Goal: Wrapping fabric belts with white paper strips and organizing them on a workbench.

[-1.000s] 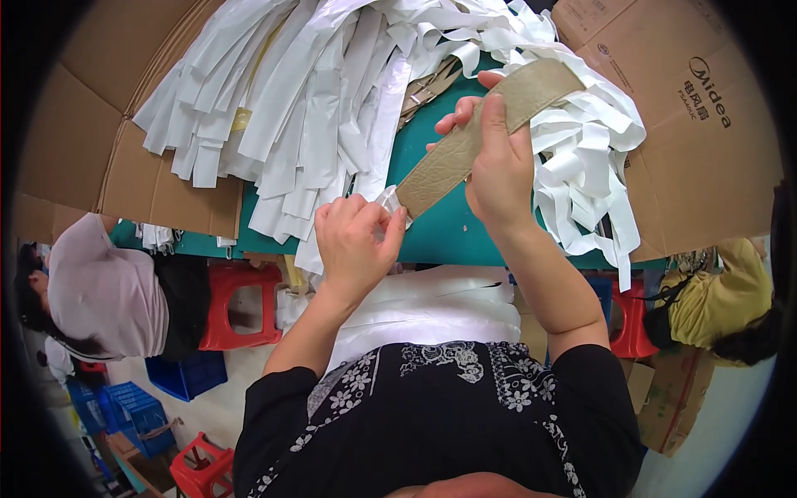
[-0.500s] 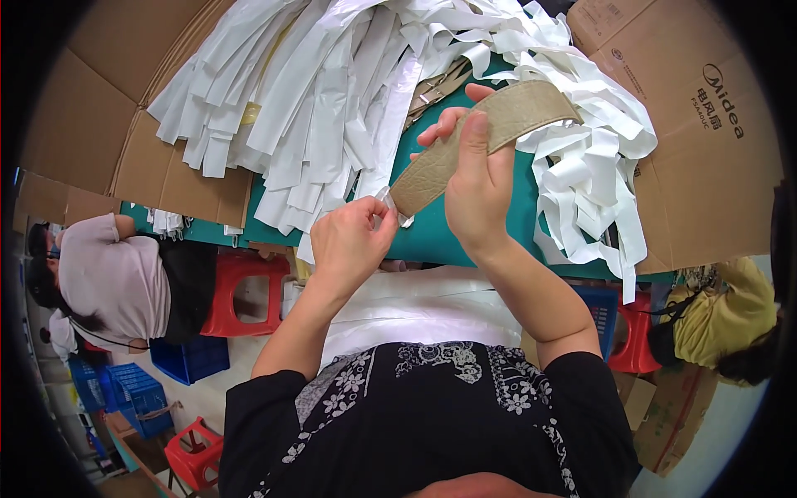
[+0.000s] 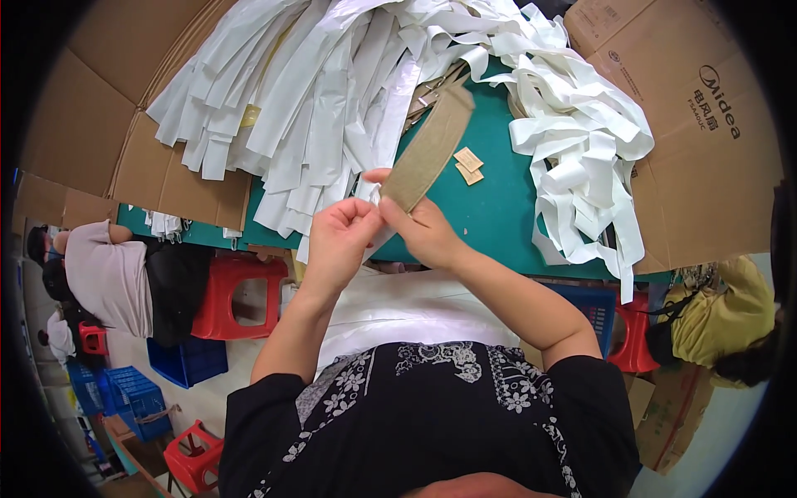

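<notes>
A broad olive-tan strap (image 3: pixel 427 149), leather-like with stitched edges, points up and away over the green table. Its lower end is gripped by my right hand (image 3: pixel 427 235), thumb on the near face and a finger behind. Close against it, my left hand (image 3: pixel 340 236) is closed in a pinch on a crumpled white wrapping piece (image 3: pixel 374 192) at the strap's lower end. Most of that piece is hidden by the fingers. Two small tan labels (image 3: pixel 468 159) lie on the green tabletop (image 3: pixel 490 203) to the right of the strap. Narrow brown straps with metal buckles (image 3: pixel 427 93) lie behind it.
Many long white-wrapped strips (image 3: pixel 320 124) hang in rows at the left. Loose white ribbon-like strips (image 3: pixel 594 162) heap at the right. Cardboard box sides (image 3: pixel 697 166) flank the table. Seated people (image 3: pixel 108 278), red stools (image 3: pixel 237 295) and blue crates (image 3: pixel 187 361) are beyond the near edge.
My right hand has moved down and left to the strap's lower end, beside my left hand. The strap has swung more upright, uncovering the two labels.
</notes>
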The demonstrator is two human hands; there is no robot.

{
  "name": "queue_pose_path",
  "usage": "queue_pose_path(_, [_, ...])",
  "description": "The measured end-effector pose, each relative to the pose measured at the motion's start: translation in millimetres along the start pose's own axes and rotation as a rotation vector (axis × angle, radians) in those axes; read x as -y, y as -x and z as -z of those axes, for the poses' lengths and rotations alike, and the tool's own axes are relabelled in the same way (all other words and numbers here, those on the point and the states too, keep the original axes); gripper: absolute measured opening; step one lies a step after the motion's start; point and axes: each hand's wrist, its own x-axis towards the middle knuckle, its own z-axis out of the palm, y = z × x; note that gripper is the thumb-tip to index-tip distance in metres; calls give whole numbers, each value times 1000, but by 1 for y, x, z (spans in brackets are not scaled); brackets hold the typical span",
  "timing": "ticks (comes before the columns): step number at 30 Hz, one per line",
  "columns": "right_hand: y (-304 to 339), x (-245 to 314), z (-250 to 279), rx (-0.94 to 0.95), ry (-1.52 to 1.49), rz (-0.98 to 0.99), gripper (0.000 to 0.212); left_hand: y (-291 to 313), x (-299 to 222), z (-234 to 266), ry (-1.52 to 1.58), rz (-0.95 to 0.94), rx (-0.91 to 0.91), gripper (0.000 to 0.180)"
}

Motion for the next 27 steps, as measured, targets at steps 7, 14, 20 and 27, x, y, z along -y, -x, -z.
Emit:
queue_pose_path(7, [-22,13,47,-372,-771,-315,43,11,27,13,-33,84,37,15])
queue_pose_path(14, [22,-14,-11,-240,-116,-245,34,15,25,6,23,40,40,15])
queue_pose_path(20, [30,-12,2,-204,-89,-284,33,17,47,12,-32,63,-27,15])
queue_pose_path(27, [42,-26,1,-82,-317,-590,31,26,53,16,-144,15,61,12])
